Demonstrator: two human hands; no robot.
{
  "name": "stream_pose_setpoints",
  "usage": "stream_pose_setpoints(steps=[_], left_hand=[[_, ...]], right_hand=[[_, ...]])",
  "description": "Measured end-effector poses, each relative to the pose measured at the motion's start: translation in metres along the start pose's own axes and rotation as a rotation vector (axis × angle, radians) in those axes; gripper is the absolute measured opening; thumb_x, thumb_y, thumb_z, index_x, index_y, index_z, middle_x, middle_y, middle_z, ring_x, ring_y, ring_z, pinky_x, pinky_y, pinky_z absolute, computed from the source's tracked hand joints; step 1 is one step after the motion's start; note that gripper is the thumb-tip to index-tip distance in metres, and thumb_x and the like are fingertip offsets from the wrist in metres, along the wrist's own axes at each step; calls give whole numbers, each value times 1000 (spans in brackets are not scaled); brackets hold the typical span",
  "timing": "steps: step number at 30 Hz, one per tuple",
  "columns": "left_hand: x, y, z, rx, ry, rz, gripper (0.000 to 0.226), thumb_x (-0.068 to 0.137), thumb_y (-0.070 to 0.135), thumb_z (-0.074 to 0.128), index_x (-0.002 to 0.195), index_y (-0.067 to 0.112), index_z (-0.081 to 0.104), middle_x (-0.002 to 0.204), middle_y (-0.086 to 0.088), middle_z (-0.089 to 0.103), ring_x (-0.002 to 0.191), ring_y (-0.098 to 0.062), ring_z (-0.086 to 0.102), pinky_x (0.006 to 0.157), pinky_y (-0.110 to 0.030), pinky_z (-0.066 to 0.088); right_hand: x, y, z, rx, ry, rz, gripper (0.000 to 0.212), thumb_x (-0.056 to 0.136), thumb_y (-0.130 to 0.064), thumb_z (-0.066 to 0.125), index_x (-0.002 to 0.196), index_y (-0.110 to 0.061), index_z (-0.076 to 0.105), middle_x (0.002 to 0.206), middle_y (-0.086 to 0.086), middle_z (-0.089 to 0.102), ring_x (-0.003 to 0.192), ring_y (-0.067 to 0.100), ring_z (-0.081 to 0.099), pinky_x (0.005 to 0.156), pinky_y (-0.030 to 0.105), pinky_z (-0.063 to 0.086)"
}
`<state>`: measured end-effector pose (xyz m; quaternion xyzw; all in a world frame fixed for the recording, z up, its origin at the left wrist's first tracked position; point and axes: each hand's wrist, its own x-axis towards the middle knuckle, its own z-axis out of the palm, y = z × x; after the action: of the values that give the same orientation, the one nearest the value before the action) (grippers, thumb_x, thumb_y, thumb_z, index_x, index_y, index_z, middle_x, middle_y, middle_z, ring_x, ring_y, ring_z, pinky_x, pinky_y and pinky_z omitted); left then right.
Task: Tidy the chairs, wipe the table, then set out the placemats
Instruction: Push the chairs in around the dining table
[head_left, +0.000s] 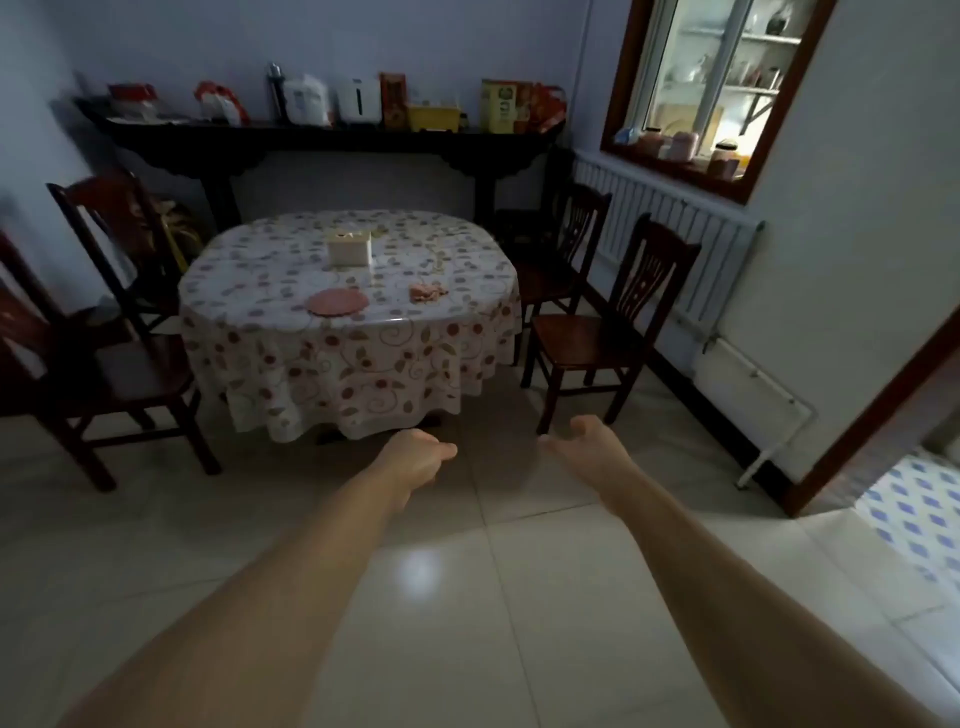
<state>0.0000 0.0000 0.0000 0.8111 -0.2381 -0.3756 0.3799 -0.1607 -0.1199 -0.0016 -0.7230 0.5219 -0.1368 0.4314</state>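
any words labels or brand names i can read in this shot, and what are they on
None can be read.
yellow-green box on the dark sideboard: a printed front, too blurred to read.
red packet beside it: markings too small and blurred.
white appliances: no legible label.
cream box on the table: no text visible.
jars on the window sill: no readable labels.

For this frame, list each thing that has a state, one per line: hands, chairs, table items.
left hand: fingers loosely curled, holds nothing
right hand: open, holds nothing
near right chair: pulled out, apart from the table
near left chair: pulled out, angled
table: covered by a floral cloth
pink round mat: lying flat on the table
pink cloth: crumpled on the table
tissue box: upright
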Motion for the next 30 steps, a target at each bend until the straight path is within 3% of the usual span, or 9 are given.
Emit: stream_pose_setpoints(steps=[6,13,22,27,30], left_hand=[[42,42,65,93,-101,38,50,90,26,58,135,7,43,132,-13,51,120,-27,49,104,-38,39],[116,136,158,155,-149,109,55,92,28,56,139,7,38,140,-13,46,127,-28,45,103,-38,33],[215,261,263,237,-151,166,55,90,28,59,137,6,42,142,-12,44,130,-27,41,103,-32,34],[288,318,302,274,-159,182,56,90,29,59,138,7,41,143,-11,42,131,-26,40,104,-32,33],[345,354,329,266,-188,218,57,89,29,60,138,7,41,144,-11,41,131,-26,40,106,-34,33]], right_hand=[[51,33,-47,74,-8,45,75,88,-36,64,146,-8,25,147,11,37,131,29,40,103,38,38],[156,69,-133,103,56,71,76,82,-38,67,143,-10,31,139,11,47,121,27,51,99,38,45],[298,112,-252,47,73,95,75,86,-38,64,146,-11,27,144,12,39,125,26,46,87,29,40],[380,121,-296,5,80,93,60,88,-35,62,136,-9,36,131,10,47,96,18,47,77,28,40],[445,124,-319,13,97,100,70,87,-37,64,142,-12,29,139,11,43,113,24,51,85,32,45]])
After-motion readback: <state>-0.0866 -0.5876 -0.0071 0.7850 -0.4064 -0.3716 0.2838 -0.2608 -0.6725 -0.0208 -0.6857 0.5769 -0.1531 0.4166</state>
